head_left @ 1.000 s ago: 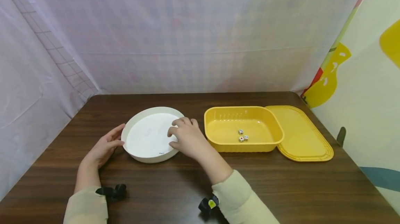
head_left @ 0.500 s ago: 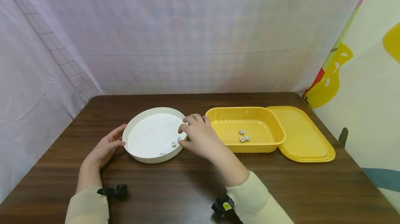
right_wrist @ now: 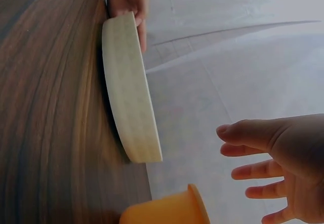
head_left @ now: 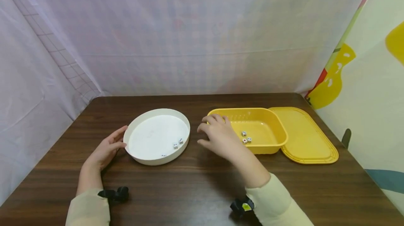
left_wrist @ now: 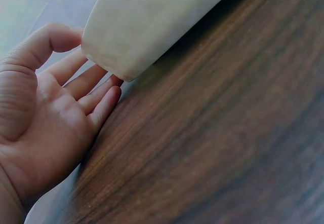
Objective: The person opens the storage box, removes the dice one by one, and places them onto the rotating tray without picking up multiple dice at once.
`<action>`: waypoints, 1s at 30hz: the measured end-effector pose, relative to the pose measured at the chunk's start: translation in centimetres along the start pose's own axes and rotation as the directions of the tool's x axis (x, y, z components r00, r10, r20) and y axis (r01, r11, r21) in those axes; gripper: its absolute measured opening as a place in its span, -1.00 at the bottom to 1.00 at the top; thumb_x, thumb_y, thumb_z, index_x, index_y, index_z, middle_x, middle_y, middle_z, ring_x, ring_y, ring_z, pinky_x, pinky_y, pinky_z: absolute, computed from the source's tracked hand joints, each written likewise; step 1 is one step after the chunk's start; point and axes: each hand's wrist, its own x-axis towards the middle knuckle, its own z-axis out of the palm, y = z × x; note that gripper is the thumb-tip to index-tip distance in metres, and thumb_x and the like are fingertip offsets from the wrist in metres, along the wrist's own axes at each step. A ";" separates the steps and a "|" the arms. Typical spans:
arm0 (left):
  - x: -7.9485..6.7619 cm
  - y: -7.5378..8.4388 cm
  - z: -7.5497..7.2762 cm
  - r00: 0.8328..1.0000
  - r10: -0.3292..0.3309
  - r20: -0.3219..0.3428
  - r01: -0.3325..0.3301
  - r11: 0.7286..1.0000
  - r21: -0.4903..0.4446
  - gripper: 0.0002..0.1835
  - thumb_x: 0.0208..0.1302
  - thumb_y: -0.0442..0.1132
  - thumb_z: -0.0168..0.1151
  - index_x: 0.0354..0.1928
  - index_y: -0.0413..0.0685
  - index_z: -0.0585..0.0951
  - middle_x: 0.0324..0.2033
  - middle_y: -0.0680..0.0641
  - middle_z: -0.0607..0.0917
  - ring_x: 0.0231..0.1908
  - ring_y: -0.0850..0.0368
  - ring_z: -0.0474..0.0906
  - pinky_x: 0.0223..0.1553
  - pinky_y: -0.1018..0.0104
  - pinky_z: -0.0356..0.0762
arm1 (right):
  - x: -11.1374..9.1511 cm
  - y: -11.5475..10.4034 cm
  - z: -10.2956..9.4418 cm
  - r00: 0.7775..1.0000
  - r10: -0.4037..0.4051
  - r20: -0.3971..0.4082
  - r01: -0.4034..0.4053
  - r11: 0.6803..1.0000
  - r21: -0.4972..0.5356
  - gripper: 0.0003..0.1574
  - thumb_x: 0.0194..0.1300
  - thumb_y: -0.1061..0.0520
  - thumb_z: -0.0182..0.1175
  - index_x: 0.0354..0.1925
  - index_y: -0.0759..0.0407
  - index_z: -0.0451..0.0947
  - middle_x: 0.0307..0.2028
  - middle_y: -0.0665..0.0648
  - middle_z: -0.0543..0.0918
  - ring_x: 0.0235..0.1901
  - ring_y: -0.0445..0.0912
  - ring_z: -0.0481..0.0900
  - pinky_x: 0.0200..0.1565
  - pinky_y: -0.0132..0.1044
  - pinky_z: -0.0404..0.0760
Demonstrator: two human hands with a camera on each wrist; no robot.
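A strip of table [head_left: 170, 187] separates tray [head_left: 151, 135] from box [head_left: 265, 149]; lid [head_left: 310, 140] nears the right edge. The right hand [head_left: 219, 136], loose and holding nothing, hangs above the box's left end, between dice [head_left: 175, 146] in the tray and others in the box. The left hand's [head_left: 105, 149] relaxed fingers touch the tray's outer wall.

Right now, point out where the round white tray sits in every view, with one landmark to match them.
Head: the round white tray is left of centre, seen from above.
Left wrist: its outer wall is at the top, cut off by the frame.
Right wrist: it is left of centre, side-on.
Shared landmark: the left hand, at its edge in all three.
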 end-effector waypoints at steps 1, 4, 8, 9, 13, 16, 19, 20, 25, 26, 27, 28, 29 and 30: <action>0.0 0.0 0.0 1.000 0.001 -0.001 -0.001 1.000 -0.001 -0.23 0.29 -0.51 0.01 0.46 -0.36 -0.10 0.43 -0.38 -0.09 0.36 0.01 -0.04 0.22 0.45 0.01 | -0.1 0.2 -0.1 1.000 0.011 0.002 -0.011 1.000 -0.001 -0.66 0.14 -0.10 0.37 -0.15 0.00 0.66 0.06 0.11 0.52 0.16 0.09 0.31 0.18 0.20 0.16; 0.0 0.0 0.0 1.000 0.001 -0.002 -0.001 1.000 0.000 -0.23 0.29 -0.51 0.01 0.46 -0.36 -0.10 0.43 -0.38 -0.09 0.36 0.02 -0.03 0.22 0.45 0.02 | -0.2 0.6 -0.3 0.999 0.045 0.018 -0.045 0.999 0.006 -0.66 0.15 -0.10 0.36 -0.15 0.00 0.65 0.07 0.13 0.51 0.17 0.10 0.29 0.19 0.18 0.15; 0.0 0.2 0.1 1.000 -0.004 -0.002 0.004 1.000 0.005 -0.24 0.29 -0.51 0.00 0.46 -0.36 -0.11 0.43 -0.38 -0.09 0.36 0.00 -0.04 0.22 0.45 0.02 | -0.4 1.2 -0.7 0.995 0.088 0.045 -0.088 0.996 0.014 -0.67 0.17 -0.11 0.34 -0.14 0.00 0.65 0.10 0.15 0.50 0.19 0.13 0.28 0.19 0.20 0.13; 0.0 0.2 0.1 1.000 -0.003 -0.001 0.003 1.000 0.005 -0.24 0.29 -0.51 -0.01 0.46 -0.36 -0.11 0.43 -0.38 -0.09 0.37 -0.01 -0.05 0.23 0.44 0.02 | -0.4 1.4 -0.7 0.994 0.096 0.047 -0.097 0.995 0.015 -0.66 0.17 -0.12 0.34 -0.13 0.01 0.65 0.10 0.15 0.50 0.20 0.13 0.27 0.19 0.21 0.12; 0.1 0.5 0.3 1.000 -0.006 0.000 0.006 1.000 0.009 -0.24 0.29 -0.52 -0.02 0.45 -0.37 -0.11 0.43 -0.38 -0.09 0.39 -0.11 -0.14 0.28 0.38 -0.03 | -0.8 2.6 -1.1 0.992 0.121 0.034 -0.122 0.992 0.030 -0.64 0.16 -0.09 0.35 -0.12 0.05 0.65 0.08 0.17 0.52 0.18 0.16 0.29 0.14 0.25 0.15; 0.1 0.5 0.4 1.000 -0.004 0.004 0.004 1.000 0.012 -0.24 0.28 -0.52 -0.02 0.45 -0.39 -0.12 0.43 -0.38 -0.11 0.40 -0.17 -0.21 0.29 0.37 -0.07 | -1.1 3.8 -1.4 0.991 0.134 0.017 -0.135 0.989 0.060 -0.63 0.15 -0.04 0.37 -0.10 0.09 0.65 0.06 0.18 0.53 0.16 0.20 0.30 0.11 0.28 0.14; 0.1 0.3 0.4 1.000 0.001 0.007 -0.001 1.000 0.013 -0.23 0.27 -0.52 -0.02 0.45 -0.40 -0.12 0.43 -0.39 -0.11 0.40 -0.17 -0.21 0.29 0.38 -0.06 | -1.4 5.0 -1.6 0.987 0.159 0.011 -0.160 0.984 0.077 -0.62 0.15 -0.02 0.37 -0.09 0.12 0.64 0.05 0.20 0.53 0.15 0.23 0.29 0.09 0.31 0.13; 0.1 0.3 0.3 1.000 0.000 0.005 -0.001 1.000 0.013 -0.23 0.27 -0.52 -0.02 0.45 -0.40 -0.12 0.43 -0.38 -0.11 0.40 -0.17 -0.21 0.29 0.38 -0.07 | -1.4 5.3 -1.7 0.986 0.167 0.014 -0.168 0.983 0.076 -0.62 0.16 -0.02 0.37 -0.09 0.12 0.64 0.05 0.21 0.53 0.15 0.23 0.29 0.08 0.30 0.14; 0.0 0.2 0.2 1.000 -0.004 -0.002 0.004 1.000 0.011 -0.23 0.28 -0.52 -0.01 0.45 -0.38 -0.12 0.44 -0.37 -0.11 0.39 -0.16 -0.19 0.32 0.32 -0.12 | -1.7 6.9 -1.9 0.975 0.219 0.030 -0.220 0.972 0.084 -0.62 0.18 0.01 0.35 -0.06 0.15 0.63 0.07 0.24 0.51 0.15 0.25 0.28 0.08 0.29 0.15; 0.0 0.2 0.2 1.000 -0.004 -0.002 0.004 1.000 0.010 -0.23 0.28 -0.52 -0.01 0.45 -0.38 -0.12 0.44 -0.36 -0.11 0.39 -0.16 -0.19 0.32 0.31 -0.14 | -1.7 7.2 -1.9 0.973 0.227 0.036 -0.229 0.969 0.087 -0.62 0.19 0.01 0.34 -0.06 0.15 0.63 0.08 0.24 0.50 0.16 0.26 0.27 0.08 0.29 0.14; 0.0 0.2 0.2 1.000 -0.003 -0.001 0.003 1.000 0.009 -0.23 0.28 -0.52 -0.01 0.45 -0.38 -0.12 0.44 -0.36 -0.11 0.39 -0.16 -0.19 0.33 0.29 -0.15 | -1.8 7.5 -1.9 0.971 0.235 0.040 -0.238 0.967 0.091 -0.62 0.19 0.01 0.34 -0.05 0.16 0.62 0.09 0.25 0.50 0.16 0.26 0.26 0.08 0.30 0.14; 0.0 0.2 0.2 1.000 -0.004 -0.001 0.004 1.000 0.009 -0.23 0.28 -0.51 -0.01 0.45 -0.37 -0.12 0.44 -0.36 -0.11 0.39 -0.16 -0.19 0.33 0.29 -0.15 | -1.8 7.7 -1.9 0.969 0.242 0.046 -0.246 0.965 0.092 -0.62 0.20 0.01 0.33 -0.05 0.16 0.62 0.09 0.25 0.49 0.17 0.27 0.26 0.08 0.31 0.13; 0.0 0.2 0.2 1.000 -0.005 -0.001 0.005 1.000 0.009 -0.23 0.29 -0.51 -0.01 0.46 -0.37 -0.12 0.44 -0.36 -0.10 0.39 -0.17 -0.18 0.33 0.28 -0.15 | -1.9 8.0 -1.9 0.967 0.248 0.052 -0.252 0.963 0.093 -0.61 0.21 0.02 0.33 -0.04 0.17 0.62 0.09 0.26 0.49 0.17 0.27 0.26 0.09 0.31 0.13; 0.0 0.2 0.2 1.000 -0.006 -0.002 0.006 1.000 0.008 -0.23 0.29 -0.51 -0.01 0.46 -0.36 -0.12 0.44 -0.35 -0.10 0.39 -0.16 -0.18 0.33 0.27 -0.15 | -1.9 8.2 -1.8 0.966 0.251 0.057 -0.256 0.962 0.094 -0.61 0.21 0.01 0.32 -0.03 0.16 0.62 0.10 0.26 0.49 0.17 0.28 0.25 0.09 0.31 0.13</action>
